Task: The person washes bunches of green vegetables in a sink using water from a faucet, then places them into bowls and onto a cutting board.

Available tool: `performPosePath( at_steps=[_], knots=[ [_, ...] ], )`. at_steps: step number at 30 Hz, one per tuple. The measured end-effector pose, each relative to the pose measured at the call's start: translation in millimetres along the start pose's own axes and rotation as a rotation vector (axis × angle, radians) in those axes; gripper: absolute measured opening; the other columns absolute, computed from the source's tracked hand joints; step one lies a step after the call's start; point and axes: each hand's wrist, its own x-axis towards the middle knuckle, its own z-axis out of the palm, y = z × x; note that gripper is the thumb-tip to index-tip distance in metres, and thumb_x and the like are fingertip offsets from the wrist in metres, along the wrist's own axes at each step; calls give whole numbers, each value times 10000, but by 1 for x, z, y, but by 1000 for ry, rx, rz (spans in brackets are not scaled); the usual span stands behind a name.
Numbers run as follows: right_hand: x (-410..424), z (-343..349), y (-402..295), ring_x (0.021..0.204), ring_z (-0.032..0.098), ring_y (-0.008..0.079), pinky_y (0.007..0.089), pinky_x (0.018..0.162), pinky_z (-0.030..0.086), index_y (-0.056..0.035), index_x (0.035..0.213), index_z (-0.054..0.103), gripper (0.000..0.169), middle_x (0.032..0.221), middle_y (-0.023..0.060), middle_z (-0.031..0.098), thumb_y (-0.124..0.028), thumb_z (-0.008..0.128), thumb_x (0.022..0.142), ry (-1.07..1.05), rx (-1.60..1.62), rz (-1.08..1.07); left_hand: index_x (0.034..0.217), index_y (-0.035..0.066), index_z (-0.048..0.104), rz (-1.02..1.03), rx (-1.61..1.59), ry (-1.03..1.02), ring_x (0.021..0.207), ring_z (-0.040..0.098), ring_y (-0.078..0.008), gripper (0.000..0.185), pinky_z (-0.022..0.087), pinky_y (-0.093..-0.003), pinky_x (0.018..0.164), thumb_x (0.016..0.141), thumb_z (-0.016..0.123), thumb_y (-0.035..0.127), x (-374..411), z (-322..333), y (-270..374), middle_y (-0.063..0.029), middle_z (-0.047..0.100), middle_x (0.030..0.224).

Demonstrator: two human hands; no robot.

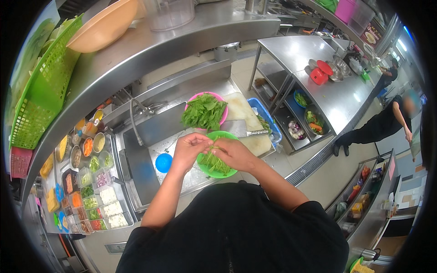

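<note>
My left hand [193,150] and my right hand [235,153] meet over a green plastic bowl [217,176] of cut green stems [215,163]. The fingertips of both close on a small piece of green stem between them. Behind them a pink bowl [226,116] is heaped with leafy greens [204,111]. A cleaver [235,128] lies on the white cutting board [242,107], its metal handle pointing right. A small blue bowl [164,162] rests left of my left hand, on the wet steel surface.
A sink basin [140,167] with a hose tap [135,126] lies left, beyond it trays of chopped food [102,198]. A blue basket [273,124] stands right of the board. A steel shelf [218,36] crosses ahead. Another person [375,123] bends at the far right.
</note>
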Motion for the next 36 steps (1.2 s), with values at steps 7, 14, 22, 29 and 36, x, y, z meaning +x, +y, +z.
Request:
performPosePath(
  at_steps=[7,14,22,29,36],
  knots=[
    [0,17,27,1006,699,435,563,871,563,-40,1176,660,248,1038,210,714,-273,591,1123,7,-249,-120,1094,15,776,297,824,-144,863,736,-246,117,577,-382,776,1054,765,124,-3,-5,18,-122,761,972],
    [29,-6,25,993,726,370,527,836,579,-45,1182,646,299,1019,204,717,-331,561,1154,-45,-383,35,1076,3,747,482,992,-392,918,665,-401,155,547,-469,819,1086,688,146,46,-26,37,-183,703,1008],
    [11,12,93,817,595,202,373,759,533,-144,1114,637,177,913,18,615,-305,586,1167,571,1149,551,1095,-4,777,280,550,-71,869,619,-164,203,494,-315,805,1103,714,189,27,-42,22,-60,693,949],
    [-13,55,129,1041,647,259,459,949,559,-111,1189,620,233,1081,79,661,-335,559,1170,430,1388,964,1074,37,806,52,437,180,777,536,-68,208,447,-277,720,1097,710,220,-14,-86,-26,28,669,855],
    [-33,48,118,1558,459,436,690,1243,427,-11,1738,273,720,1777,205,311,-335,571,1168,208,1385,921,1081,44,822,-7,475,217,719,500,-49,196,387,-268,646,1080,723,214,-29,-97,-48,63,636,777]
  ],
)
